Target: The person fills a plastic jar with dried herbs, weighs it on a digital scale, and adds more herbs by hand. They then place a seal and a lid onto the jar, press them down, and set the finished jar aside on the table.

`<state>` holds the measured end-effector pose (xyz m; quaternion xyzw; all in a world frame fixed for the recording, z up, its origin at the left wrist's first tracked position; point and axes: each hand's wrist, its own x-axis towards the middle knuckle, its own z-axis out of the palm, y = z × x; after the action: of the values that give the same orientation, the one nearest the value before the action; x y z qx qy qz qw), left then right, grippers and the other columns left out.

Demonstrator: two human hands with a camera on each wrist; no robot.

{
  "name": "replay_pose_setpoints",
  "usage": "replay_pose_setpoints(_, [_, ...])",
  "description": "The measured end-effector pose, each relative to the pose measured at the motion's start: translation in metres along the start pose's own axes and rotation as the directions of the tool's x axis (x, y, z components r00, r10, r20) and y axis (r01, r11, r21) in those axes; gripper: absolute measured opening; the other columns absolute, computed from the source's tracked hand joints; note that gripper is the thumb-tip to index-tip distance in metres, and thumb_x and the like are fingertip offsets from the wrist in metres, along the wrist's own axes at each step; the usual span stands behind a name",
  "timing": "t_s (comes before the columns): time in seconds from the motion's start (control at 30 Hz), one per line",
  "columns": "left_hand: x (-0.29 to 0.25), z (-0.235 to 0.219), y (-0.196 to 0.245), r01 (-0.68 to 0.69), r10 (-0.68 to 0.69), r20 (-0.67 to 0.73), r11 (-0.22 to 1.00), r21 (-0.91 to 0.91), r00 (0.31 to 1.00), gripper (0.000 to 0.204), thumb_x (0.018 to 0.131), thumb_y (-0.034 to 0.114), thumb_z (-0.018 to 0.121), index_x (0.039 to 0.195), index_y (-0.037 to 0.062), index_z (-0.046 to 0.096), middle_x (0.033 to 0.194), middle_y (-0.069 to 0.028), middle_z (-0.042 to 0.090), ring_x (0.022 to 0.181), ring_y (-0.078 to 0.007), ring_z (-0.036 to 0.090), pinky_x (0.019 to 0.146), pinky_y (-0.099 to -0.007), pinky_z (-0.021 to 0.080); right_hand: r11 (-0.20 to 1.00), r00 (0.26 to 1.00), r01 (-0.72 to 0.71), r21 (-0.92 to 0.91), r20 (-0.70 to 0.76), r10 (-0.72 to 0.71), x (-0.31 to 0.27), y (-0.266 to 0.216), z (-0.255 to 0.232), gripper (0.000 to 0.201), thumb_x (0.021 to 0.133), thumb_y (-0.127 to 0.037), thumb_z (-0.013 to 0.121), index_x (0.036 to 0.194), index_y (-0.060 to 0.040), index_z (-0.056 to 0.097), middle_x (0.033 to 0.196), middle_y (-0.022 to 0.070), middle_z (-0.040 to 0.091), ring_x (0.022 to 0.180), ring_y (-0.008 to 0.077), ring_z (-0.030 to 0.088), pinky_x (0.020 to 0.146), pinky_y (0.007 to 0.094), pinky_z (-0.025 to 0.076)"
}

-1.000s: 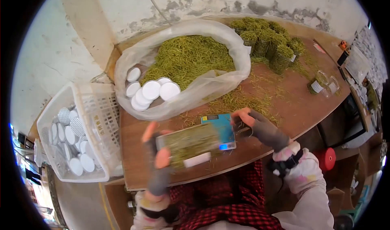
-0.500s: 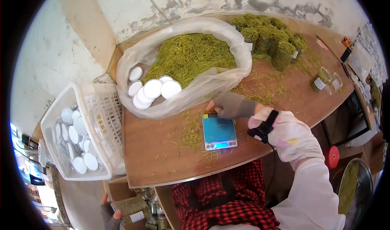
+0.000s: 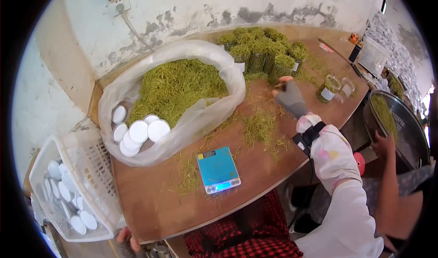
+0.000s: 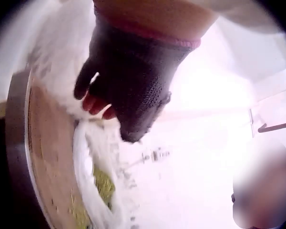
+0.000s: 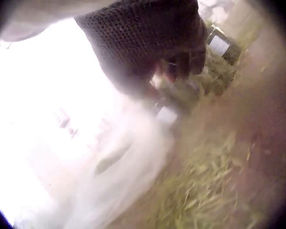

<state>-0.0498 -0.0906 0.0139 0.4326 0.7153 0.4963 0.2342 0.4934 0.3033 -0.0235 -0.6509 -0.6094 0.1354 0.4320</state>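
Grey knit covers the right hand (image 3: 291, 98), which I watch reaching far over the curved brown wooden table (image 3: 159, 217) in a fingerless glove. Thumb and fingers are apart and relaxed, and I see nothing in their grasp.

Just beyond the fingertips, slightly left in the head view, stands the front clear cylindrical jar heaped with green dried strands (image 3: 283, 67). It is upright, its long axis vertical, at the near side of a cluster of similarly filled jars. I judge that relation to be the one that matters: the hand comes at the jar low and from the near side, so fingers and thumb would have to pass around a standing wall, with neighbours close behind. Whether fingertip and glass touch I cannot tell; the right wrist view is too hazy.

The left hand (image 4: 133, 86), in a dark fingerless glove, is far from that jar, down at the table's near left corner by the white perforated plastic basket (image 3: 98, 166). Its fingers hang loosely curled, and I can make out nothing held. The right is clearly the nearer hand.

Between me and the jars, the flat blue-topped digital scale (image 3: 218, 166) carries no jar; the translucent plastic bag (image 3: 236, 87) of green strands lies left of the cluster.
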Motion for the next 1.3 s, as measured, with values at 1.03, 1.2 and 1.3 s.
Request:
replay_pose_setpoints(1.03, [0.031,0.101,-0.057,-0.388,0.469,0.035,0.684,0.617,0.882,0.044,0.091,0.013,0.066,0.133,0.0031,0.059,0.134,-0.0247,0.056,0.122,-0.0434,0.054,0.105,-0.0523,0.043,0.884,0.867,0.337,0.322,0.259,-0.425,-0.085,-0.148,-0.014,0.110,0.076,-0.011,0.089,0.163,-0.0037,0.023,0.148,0.0150,0.049,0.131,0.0227,0.055,0.110,0.0376,0.047])
replay_pose_setpoints(1.2, [0.030,0.102,-0.064,-0.398,0.483,0.031,0.682,0.614,0.875,0.042,0.091,0.013,0.066,0.131,0.0039,0.060,0.134,-0.0243,0.056,0.121,-0.0433,0.055,0.105,-0.0518,0.043,0.818,0.780,0.263,0.511,0.386,-0.492,-0.146,-0.182,0.034,0.115,0.072,-0.013,0.092,0.163,-0.0012,0.023,0.154,0.0140,0.044,0.141,0.0244,0.048,0.117,0.0392,0.040])
replay_pose_setpoints(1.3, [0.029,0.100,-0.065,-0.400,0.491,0.027,0.675,0.620,0.871,0.041,0.090,0.013,0.067,0.130,0.0043,0.060,0.134,-0.0241,0.057,0.122,-0.0430,0.055,0.105,-0.0516,0.043,0.796,0.699,0.478,0.372,0.387,-0.601,-0.156,-0.187,0.050,0.113,0.072,-0.022,0.093,0.162,-0.0009,0.027,0.151,0.0223,0.046,0.138,0.0316,0.051,0.117,0.0411,0.041])
